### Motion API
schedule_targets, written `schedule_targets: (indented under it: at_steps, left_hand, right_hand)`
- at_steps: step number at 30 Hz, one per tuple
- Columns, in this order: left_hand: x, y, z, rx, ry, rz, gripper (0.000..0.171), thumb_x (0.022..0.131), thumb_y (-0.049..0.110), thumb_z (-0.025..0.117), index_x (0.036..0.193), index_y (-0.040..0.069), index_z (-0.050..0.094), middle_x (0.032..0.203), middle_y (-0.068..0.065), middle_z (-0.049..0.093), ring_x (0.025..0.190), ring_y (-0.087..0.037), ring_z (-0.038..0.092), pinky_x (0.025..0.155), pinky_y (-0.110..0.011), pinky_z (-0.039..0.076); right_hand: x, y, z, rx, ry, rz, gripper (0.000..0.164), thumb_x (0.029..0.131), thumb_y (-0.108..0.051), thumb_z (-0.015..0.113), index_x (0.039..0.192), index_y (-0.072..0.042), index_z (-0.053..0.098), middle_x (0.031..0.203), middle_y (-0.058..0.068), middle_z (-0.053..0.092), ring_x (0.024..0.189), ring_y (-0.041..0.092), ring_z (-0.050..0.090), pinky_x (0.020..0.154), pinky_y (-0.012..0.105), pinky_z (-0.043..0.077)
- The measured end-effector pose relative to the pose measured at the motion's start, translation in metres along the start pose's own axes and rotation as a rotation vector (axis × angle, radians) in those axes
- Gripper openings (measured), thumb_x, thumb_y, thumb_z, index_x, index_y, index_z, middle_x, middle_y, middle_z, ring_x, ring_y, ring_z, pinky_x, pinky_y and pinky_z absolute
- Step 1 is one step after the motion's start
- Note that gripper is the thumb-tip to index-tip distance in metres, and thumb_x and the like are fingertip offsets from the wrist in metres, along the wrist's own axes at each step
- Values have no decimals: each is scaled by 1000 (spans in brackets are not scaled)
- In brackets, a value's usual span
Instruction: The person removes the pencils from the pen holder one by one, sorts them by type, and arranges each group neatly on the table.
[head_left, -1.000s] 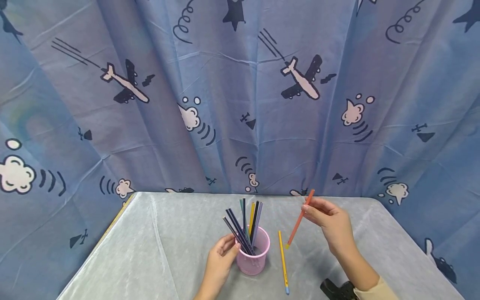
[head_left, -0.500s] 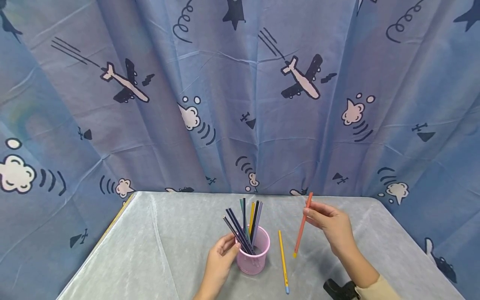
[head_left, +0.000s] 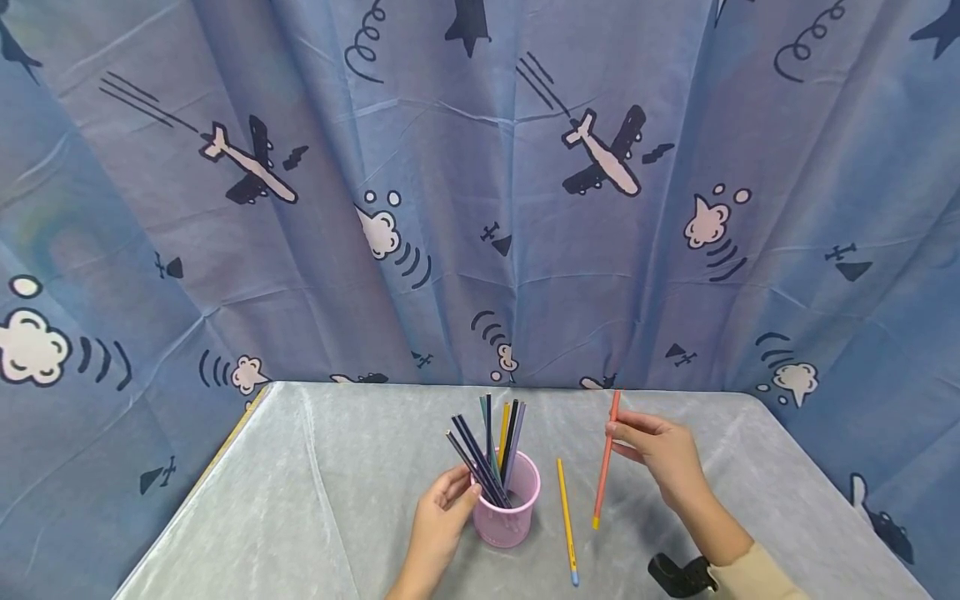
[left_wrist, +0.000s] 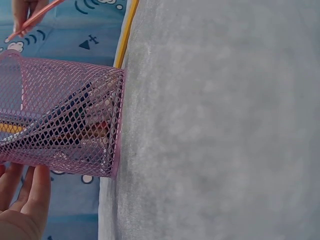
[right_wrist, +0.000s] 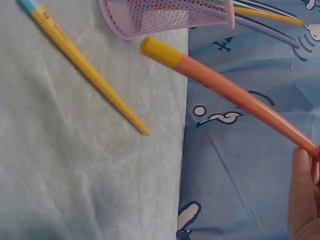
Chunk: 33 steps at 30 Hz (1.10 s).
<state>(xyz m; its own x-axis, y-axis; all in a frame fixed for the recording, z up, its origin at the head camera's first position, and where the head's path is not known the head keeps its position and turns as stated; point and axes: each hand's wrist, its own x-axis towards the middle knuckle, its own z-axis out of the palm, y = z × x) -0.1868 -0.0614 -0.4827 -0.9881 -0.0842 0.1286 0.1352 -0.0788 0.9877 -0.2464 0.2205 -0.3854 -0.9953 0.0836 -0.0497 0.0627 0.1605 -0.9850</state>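
My left hand (head_left: pixel 442 512) grips the left side of a pink mesh pencil cup (head_left: pixel 501 528), thumb and fingers at its rim. The cup stands upright and holds several pencils, among them dark blue ones (head_left: pixel 476 449), a yellow, a black and a purple one. Between thumb and fingertips my right hand (head_left: pixel 663 454) pinches an orange pencil (right_wrist: pixel 240 97) near its upper end. That pencil hangs nearly upright over the table, its yellow-tipped end down. A yellow pencil (head_left: pixel 567 521) with a light blue end lies between the cup and the orange pencil.
A pale grey cloth (head_left: pixel 360 467) covers the table, whose yellow edge (head_left: pixel 232 433) shows at the left. Behind it hangs a blue curtain (head_left: pixel 450 250) with printed planes. A black device (head_left: pixel 681 575) sits at the right wrist.
My right hand has lowered the orange pencil slightly and turned it more upright, its yellow end swinging down and right. The left hand and the cup have stayed put.
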Motion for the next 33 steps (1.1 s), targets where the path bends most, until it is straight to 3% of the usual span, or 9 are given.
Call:
schedule_targets:
  at_steps: [7,19,33]
  left_hand:
    - [-1,1,0,-9,-7,17,48,95,10,64,132,-16,50,132,-32,59,125,-40,59,102,-27,54]
    - [-1,1,0,-11,-9,17,47,96,10,64,132,-16,50,133,-32,58,126,-40,58,102,-27,54]
    - [0,1,0,-22,-6,16,45,95,9,64,131,-16,52,132,-31,60,125,-38,59,101,-24,54]
  right_hand:
    - [4,7,-2,-24,-21,23,54,94,-18,69,136,11,52,91,-16,74,82,-5,69,81,22,62]
    - [10,24,3,-31,-75,61,47,92,-13,71,127,15,58,95,-3,76,81,0,69,78,24,63]
    - [17,44,9,4,-144,106,49,90,-5,70,126,23,53,93,5,76,78,5,69,74,24,63]
